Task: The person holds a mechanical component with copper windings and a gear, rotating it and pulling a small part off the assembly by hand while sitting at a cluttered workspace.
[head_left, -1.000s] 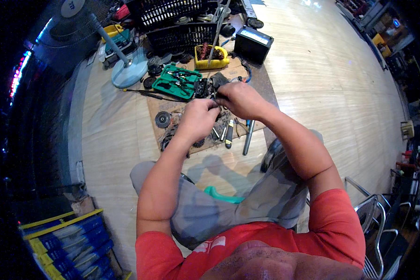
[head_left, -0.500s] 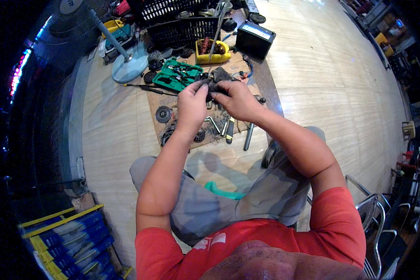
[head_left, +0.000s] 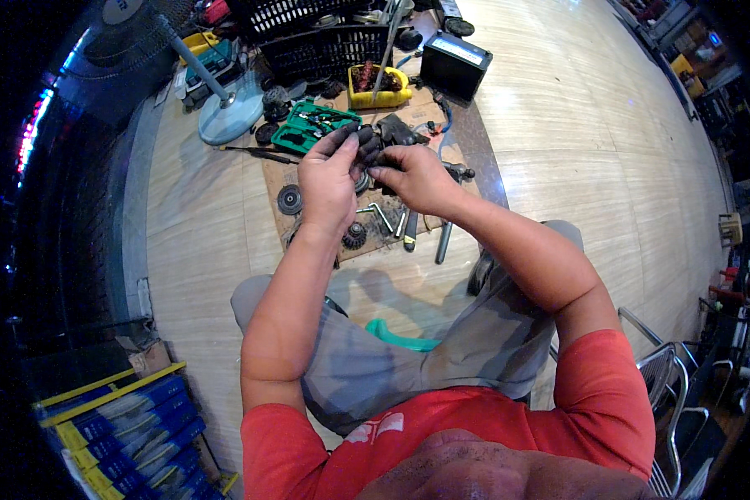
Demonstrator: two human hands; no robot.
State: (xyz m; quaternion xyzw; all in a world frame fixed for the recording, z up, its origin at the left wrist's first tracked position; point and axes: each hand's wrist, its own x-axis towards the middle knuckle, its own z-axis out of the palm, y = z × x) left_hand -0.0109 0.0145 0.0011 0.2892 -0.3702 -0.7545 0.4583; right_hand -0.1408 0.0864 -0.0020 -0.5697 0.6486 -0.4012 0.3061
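My left hand (head_left: 329,175) is closed round a dark, greasy metal part (head_left: 367,147), its thumb raised along the part's side. My right hand (head_left: 415,182) pinches at the same part from the right, fingers curled. Under both hands a cardboard sheet (head_left: 275,175) bears a black round disc (head_left: 289,200), L-shaped keys (head_left: 381,217), a yellow-and-black handled tool (head_left: 410,235), a metal bar (head_left: 444,243) and a toothed dark part (head_left: 354,236). Just beyond my left fingers lies an open green tool case (head_left: 304,121).
A yellow container (head_left: 364,97), black battery (head_left: 452,71) and black crates (head_left: 317,58) stand behind. A fan's round base (head_left: 223,125) is at left, blue-and-yellow trays (head_left: 125,421) at lower left, metal chairs (head_left: 667,383) at right. A green curved object (head_left: 400,340) lies between my legs.
My left hand has moved up and leftward and turned, lifting the dark part into clearer view. My right hand has shifted slightly left, its fingers still at the part.
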